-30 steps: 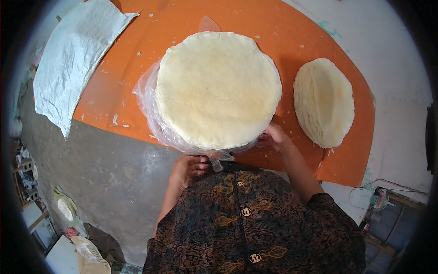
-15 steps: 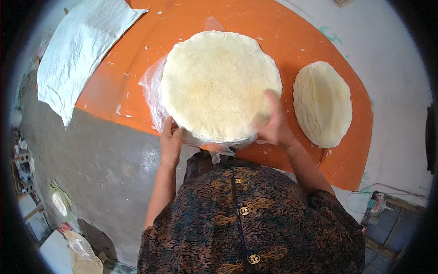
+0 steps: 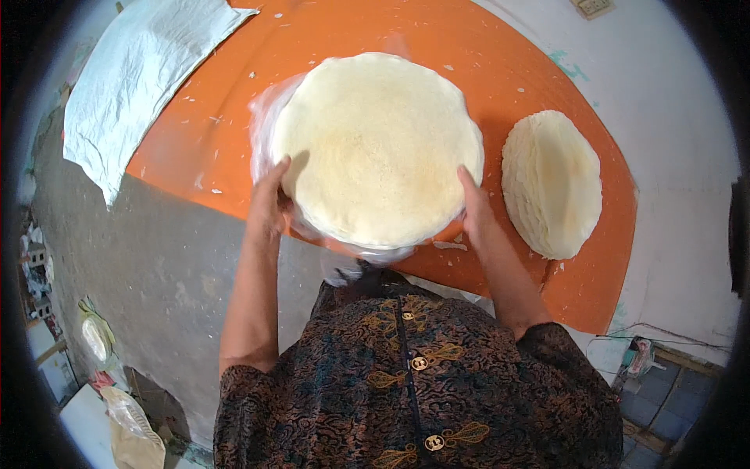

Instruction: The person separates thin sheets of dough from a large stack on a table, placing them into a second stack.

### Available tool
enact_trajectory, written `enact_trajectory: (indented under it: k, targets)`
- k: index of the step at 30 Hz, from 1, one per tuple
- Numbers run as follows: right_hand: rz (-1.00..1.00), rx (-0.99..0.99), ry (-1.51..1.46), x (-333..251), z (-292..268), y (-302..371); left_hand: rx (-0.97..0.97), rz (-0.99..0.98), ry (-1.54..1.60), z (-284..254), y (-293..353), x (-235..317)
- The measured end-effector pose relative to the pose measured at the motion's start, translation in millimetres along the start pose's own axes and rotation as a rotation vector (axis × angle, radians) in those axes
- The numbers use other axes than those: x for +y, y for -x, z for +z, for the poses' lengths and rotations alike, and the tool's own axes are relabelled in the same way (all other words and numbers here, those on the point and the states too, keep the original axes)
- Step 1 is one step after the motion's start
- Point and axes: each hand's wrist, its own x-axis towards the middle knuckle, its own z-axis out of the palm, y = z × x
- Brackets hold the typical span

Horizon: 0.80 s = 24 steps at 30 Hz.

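Note:
A large round stack of pale flatbreads [image 3: 379,148] is in front of me over the orange table, its edge slightly wavy. Clear plastic [image 3: 266,117] shows beneath it, poking out at the left and near sides. My left hand [image 3: 269,205] grips the stack's left near edge, thumb on top and fingers mostly hidden at the side. At the right edge, my right hand [image 3: 475,205] holds the stack in the same way, its thumb pointing up along the rim. Both hands are closed on the bread.
Right of my right hand lies a second pile of flatbreads [image 3: 551,184], oval-looking, on the orange table cover [image 3: 211,148]. A white cloth [image 3: 141,86] hangs over the table's far left edge. Grey floor [image 3: 172,266] shows at left; a white wall [image 3: 672,156] stands at right.
My right hand, blurred over the near right part of the bread before, now grips its right edge. My left hand has moved up onto the left edge, its thumb now on top.

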Motion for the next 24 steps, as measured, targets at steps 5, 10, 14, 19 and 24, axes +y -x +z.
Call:
enact_trajectory:
  k: [5, 10, 14, 19, 24]
  targets:
    - [0.249, -0.025, 0.058, 35, -1, 70, -0.048, 0.105, 0.018, -15, -64, 22]
    - [-0.275, -0.265, 1.158, -2, -4, 96, 0.016, 0.342, -0.173, -26, -32, 8]
    - [-0.930, -0.299, 1.182, 0, 94, 96, 0.024, 0.634, -0.784, -42, 21, -43]
    - [-1.037, -0.367, 1.588, 25, 168, 87, 0.240, 0.817, -1.610, -60, 57, -90]
    - [-1.038, -0.324, 1.649, 31, 168, 90, 0.319, 0.893, -1.193, -69, 72, -56]
